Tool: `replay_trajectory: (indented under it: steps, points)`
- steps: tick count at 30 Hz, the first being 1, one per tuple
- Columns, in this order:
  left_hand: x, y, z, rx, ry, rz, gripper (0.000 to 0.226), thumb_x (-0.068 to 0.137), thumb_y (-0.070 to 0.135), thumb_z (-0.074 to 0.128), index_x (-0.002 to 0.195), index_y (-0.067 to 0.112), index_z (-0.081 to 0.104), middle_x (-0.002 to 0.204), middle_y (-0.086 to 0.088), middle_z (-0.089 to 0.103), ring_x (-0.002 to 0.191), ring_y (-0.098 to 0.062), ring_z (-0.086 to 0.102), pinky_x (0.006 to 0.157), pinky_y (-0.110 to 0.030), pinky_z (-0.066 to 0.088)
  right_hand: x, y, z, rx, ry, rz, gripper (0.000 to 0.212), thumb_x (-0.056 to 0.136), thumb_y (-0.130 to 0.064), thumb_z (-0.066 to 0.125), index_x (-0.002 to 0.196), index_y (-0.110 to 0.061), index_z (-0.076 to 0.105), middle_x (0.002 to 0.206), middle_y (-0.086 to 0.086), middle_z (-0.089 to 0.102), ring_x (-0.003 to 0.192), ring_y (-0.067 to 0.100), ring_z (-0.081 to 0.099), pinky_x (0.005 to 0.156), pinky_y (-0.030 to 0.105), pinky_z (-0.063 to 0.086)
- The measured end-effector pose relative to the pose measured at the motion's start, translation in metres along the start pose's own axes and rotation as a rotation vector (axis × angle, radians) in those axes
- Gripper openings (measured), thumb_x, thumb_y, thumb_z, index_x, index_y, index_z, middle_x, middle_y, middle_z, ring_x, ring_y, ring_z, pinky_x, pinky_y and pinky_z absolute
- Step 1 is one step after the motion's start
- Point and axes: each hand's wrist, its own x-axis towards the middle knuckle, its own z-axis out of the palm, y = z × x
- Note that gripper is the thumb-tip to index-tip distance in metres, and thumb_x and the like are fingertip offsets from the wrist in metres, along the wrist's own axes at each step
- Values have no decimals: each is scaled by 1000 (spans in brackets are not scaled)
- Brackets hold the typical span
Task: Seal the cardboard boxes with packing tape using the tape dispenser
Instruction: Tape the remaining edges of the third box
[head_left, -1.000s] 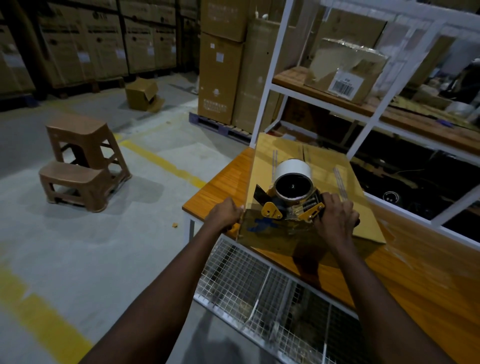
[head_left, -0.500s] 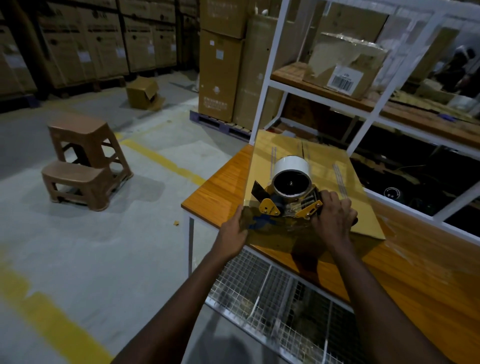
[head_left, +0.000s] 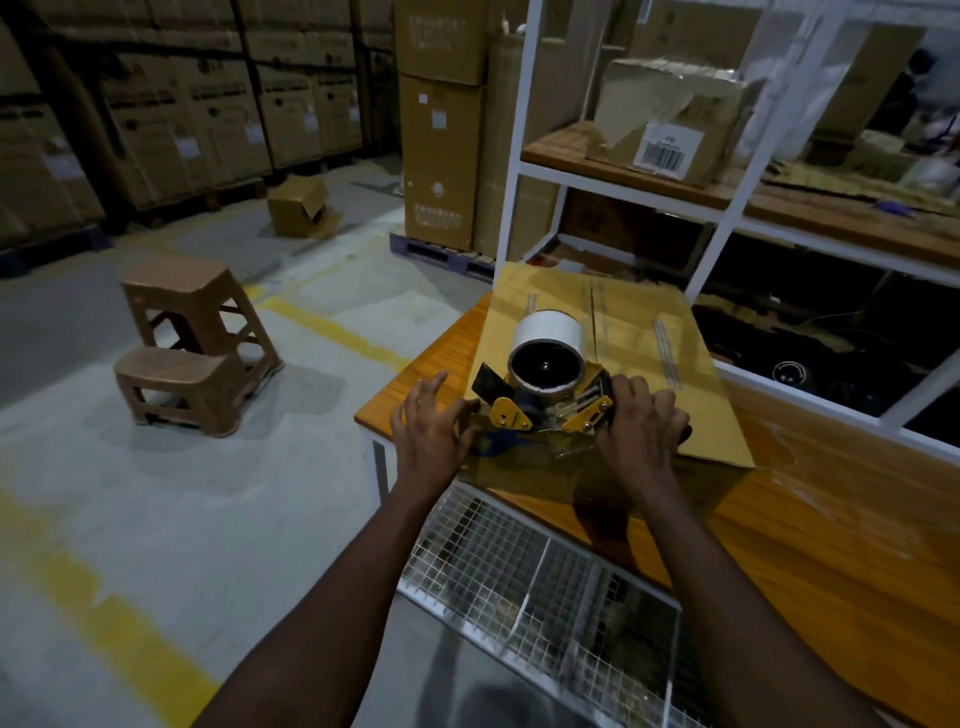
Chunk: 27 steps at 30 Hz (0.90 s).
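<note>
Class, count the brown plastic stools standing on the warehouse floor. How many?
2: a taller stool behind and a shorter stool directly in front, both left of the table. Others could be out of view.

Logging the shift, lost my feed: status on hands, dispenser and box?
Right hand clamped on tape dispenser at the cardboard box near edge. Left hand open, fingers spread beside dispenser. Nothing blocking the seam.

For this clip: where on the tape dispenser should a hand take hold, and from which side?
By the handle at its near right end, coming from the person's side. The tape dispenser has its roll and yellow side plates toward the box's seam, leaving only the handle free; the right hand is already wrapped there. The left hand rests open at the box's near edge.
</note>
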Motion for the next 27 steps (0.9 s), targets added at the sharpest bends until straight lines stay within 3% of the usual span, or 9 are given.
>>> replay_trajectory:
  steps: [6,11,19,23,27]
  points:
    - [-4,7,-6,30,59,-5,33,79,41,74,111,35,66,142,-4,50,129,-33,46,94,-54,40,1,26,-2,27,11,-45,53,76,-22,72,124,-21,49,115,5,53,98,31,45,81,42,34]
    - [-7,16,-7,103,69,-70,37,76,41,78,111,40,67,139,2,52,126,-25,48,90,-46,37,1,92,-5,17,32,-47,53,73,-19,76,121,-16,53,111,9,55,94,34,46,77,43,35]
    - [-8,28,-10,204,82,-128,35,75,39,79,108,38,69,133,0,56,121,-29,49,90,-48,38,-7,174,-11,69,44,-1,49,75,-18,72,120,-15,55,112,11,55,94,33,43,84,45,33]
    - [-9,42,-9,287,112,-131,31,78,31,76,108,31,68,130,-4,58,123,-33,48,93,-51,35,-11,195,-13,93,70,-11,48,75,-16,75,119,-13,56,115,13,56,94,34,43,77,43,32]
    - [-20,80,0,391,-47,58,61,74,34,73,131,16,57,143,-9,53,135,-36,42,104,-58,28,-7,198,-14,72,44,-33,52,70,-17,77,118,-17,55,111,10,54,95,33,42,80,42,27]
